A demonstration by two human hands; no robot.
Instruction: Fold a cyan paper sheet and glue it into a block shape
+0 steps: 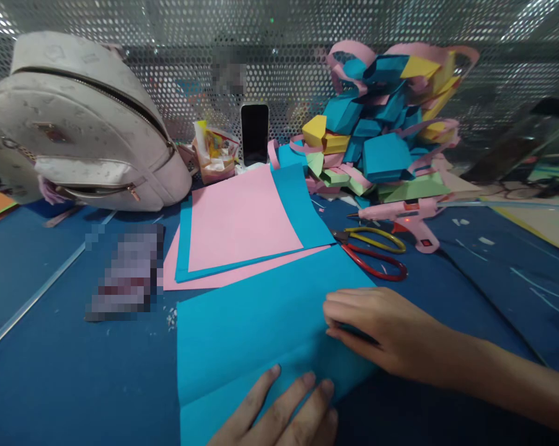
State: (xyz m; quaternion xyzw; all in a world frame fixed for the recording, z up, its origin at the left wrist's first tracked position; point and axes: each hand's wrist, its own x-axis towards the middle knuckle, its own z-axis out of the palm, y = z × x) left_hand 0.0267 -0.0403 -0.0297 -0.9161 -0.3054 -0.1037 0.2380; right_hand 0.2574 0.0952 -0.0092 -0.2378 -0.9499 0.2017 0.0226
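A large sheet of blue paper lies in front of me, with a crease running across its lower part. My left hand rests on its near edge, palm down and fingers spread. On the right part of the sheet is my right hand, its fingers curled in towards the thumb. What those fingertips hold, if anything, is hidden. Behind the sheet lies a stack of pink paper and blue paper. Scissors with one yellow and one red handle lie just beyond my right hand.
A pink glue gun with a lit orange light lies at the right, its cord trailing towards me. Folded paper pieces are heaped at the back. A white backpack, a phone and a blurred purple item stand or lie leftward.
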